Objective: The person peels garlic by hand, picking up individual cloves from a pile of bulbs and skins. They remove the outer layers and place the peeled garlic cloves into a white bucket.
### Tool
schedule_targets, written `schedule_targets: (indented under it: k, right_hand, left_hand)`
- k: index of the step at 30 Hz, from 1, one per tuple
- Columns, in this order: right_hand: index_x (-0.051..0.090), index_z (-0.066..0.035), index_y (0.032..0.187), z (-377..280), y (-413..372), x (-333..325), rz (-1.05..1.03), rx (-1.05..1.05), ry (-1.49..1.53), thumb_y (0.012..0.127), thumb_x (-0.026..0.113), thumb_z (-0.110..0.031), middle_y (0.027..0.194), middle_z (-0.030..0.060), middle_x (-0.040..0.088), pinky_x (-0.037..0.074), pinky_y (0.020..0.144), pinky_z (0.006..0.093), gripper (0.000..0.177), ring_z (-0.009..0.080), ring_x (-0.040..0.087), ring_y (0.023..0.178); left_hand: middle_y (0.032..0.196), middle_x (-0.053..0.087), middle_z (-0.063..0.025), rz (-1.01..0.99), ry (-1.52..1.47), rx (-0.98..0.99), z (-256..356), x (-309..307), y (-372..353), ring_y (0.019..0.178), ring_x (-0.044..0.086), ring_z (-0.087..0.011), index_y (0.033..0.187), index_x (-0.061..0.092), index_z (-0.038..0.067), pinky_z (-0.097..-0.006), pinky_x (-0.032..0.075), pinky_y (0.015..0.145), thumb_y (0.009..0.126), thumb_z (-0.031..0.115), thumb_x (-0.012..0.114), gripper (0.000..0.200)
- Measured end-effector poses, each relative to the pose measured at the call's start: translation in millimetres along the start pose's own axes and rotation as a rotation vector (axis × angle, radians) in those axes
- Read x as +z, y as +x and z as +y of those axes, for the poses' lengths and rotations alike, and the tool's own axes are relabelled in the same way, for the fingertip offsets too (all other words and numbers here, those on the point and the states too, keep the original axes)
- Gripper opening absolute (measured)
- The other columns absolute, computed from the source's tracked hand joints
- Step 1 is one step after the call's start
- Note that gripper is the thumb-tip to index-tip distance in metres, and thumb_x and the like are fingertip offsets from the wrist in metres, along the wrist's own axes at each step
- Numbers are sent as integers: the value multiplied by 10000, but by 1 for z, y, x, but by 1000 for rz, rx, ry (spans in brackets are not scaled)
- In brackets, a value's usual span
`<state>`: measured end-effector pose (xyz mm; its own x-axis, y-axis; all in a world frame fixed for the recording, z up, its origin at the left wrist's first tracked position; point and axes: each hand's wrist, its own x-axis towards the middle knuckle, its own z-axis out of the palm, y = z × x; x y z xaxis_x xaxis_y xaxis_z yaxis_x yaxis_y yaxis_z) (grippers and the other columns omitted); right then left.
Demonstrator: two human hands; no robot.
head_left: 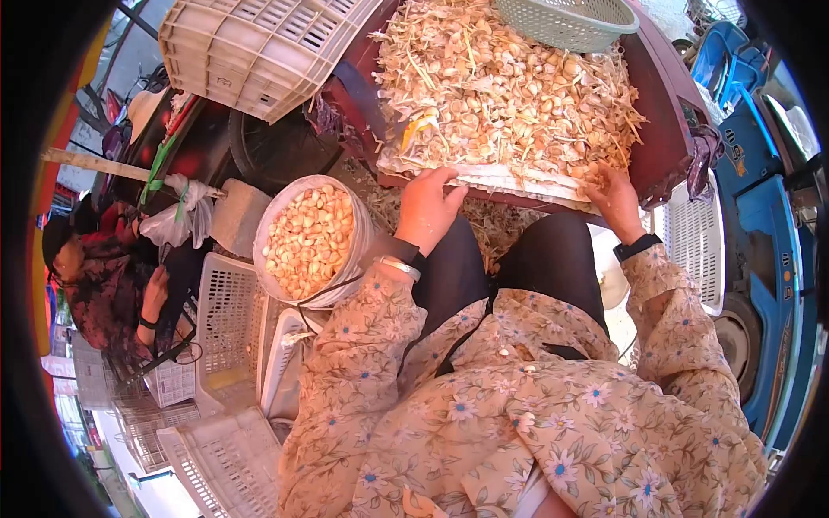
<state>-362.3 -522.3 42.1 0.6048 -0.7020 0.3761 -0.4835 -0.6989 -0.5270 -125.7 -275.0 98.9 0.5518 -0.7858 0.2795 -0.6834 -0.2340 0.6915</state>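
A heap of garlic cloves and papery skins (509, 95) lies on a white woven sheet (509, 179) whose folded front edge faces me. At the left end of that edge is my left hand (427, 211), thumb below and forefinger above, closed on the sheet. My right hand (617, 203) is at the right end, with bent fingers on the edge beside the skins; it looks closed on the sheet too. Left of my knee stands a white bucket (266, 216) filled with peeled garlic cloves (309, 233).
A pale green basket (570, 26) sits on the heap's far side. A large cream crate (259, 52) is at upper left, other crates (226, 319) at lower left. Another person (108, 276) sits at far left. A blue vehicle (751, 198) stands at right.
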Motion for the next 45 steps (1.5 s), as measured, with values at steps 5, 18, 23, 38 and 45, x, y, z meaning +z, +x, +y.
schedule_targets:
  k: [5,18,23,38,45]
  right_hand:
    - [559,-4,930,-6,-7,0,-65,-56,-94,705,670,-145,929,187,536,449,775,419,288,358,550,894]
    - [577,-42,925,10,-1,5,-31,141,-181,723,570,-70,937,176,504,467,712,417,205,346,567,804]
    - [587,-32,916,17,3,2,-96,121,-188,711,599,-101,929,177,504,464,712,417,217,345,565,799]
    - [605,-38,913,34,2,-1,-182,116,-160,712,575,-74,945,170,506,452,746,396,206,329,546,864]
    - [577,-32,850,21,-8,-8,-43,91,-38,736,580,-101,929,162,516,449,733,408,133,335,548,843]
  left_hand:
    - [863,636,-151,-38,-115,21,-13,76,34,777,615,-285,940,624,18,-353,478,699,747,136,674,232]
    - [942,576,-148,-125,96,320,16,133,54,868,581,-316,1021,597,18,-369,469,769,744,81,649,290]
    - [972,581,-142,-99,49,419,33,146,65,895,565,-337,1010,603,46,-385,464,778,755,49,627,257]
    - [927,528,-135,-401,320,547,56,190,95,821,578,-327,1017,575,87,-416,465,667,820,114,518,207]
    - [944,522,-144,-339,191,473,55,176,91,819,573,-343,1017,552,70,-427,460,681,774,95,610,252]
